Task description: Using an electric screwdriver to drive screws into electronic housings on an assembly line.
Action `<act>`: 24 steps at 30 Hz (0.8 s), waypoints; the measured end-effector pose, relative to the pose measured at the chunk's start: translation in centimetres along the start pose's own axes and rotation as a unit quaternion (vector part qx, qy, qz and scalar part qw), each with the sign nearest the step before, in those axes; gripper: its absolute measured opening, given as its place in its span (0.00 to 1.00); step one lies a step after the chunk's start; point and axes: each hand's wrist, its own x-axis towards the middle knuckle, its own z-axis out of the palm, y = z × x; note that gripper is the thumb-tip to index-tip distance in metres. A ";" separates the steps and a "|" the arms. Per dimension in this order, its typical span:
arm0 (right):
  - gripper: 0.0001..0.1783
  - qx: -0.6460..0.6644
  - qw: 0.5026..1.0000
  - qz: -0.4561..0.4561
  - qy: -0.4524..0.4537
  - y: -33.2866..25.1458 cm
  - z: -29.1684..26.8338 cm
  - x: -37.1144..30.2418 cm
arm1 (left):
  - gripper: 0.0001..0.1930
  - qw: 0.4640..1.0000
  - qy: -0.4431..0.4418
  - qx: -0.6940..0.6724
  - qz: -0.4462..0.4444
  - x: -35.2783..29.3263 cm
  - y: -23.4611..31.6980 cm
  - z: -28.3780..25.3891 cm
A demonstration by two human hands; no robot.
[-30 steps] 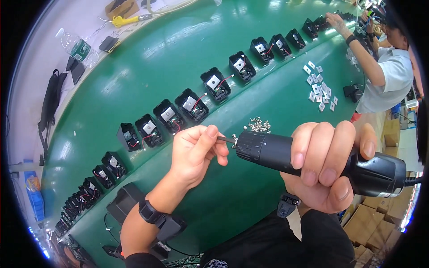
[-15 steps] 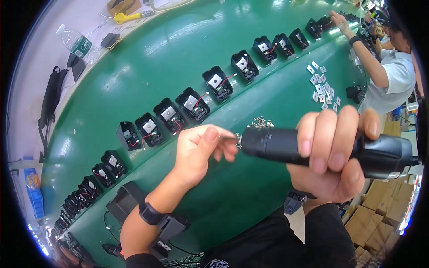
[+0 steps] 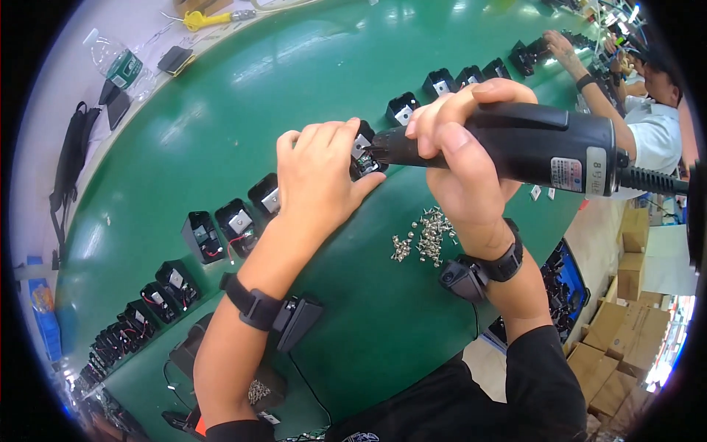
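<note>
Right hand [image 3: 460, 158] is wrapped tight around the black electric screwdriver [image 3: 530, 144], its tip down in a small open black housing [image 3: 364, 155] showing a metal plate. Left hand [image 3: 320, 177] clamps that housing on the green table [image 3: 221, 125], in the row of others.

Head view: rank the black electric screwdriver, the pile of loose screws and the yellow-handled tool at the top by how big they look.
1. black electric screwdriver, largest, though nearest the camera.
2. pile of loose screws.
3. yellow-handled tool, smallest-looking, but far off at the rim, so its place is unsure.
</note>
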 end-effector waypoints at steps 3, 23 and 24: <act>0.20 -0.004 1.000 -0.004 -0.001 0.7 -0.3 0.0 | 0.34 1.000 0.010 -0.014 0.013 0.0 -0.1 0.2; 0.21 -0.029 0.999 -0.010 0.016 2.1 -0.1 -0.2 | 0.33 0.996 0.003 -0.082 0.015 0.1 -1.0 0.5; 0.20 0.006 0.999 -0.021 0.024 2.5 0.0 -0.1 | 0.33 0.997 0.002 -0.080 0.015 0.2 -1.0 0.6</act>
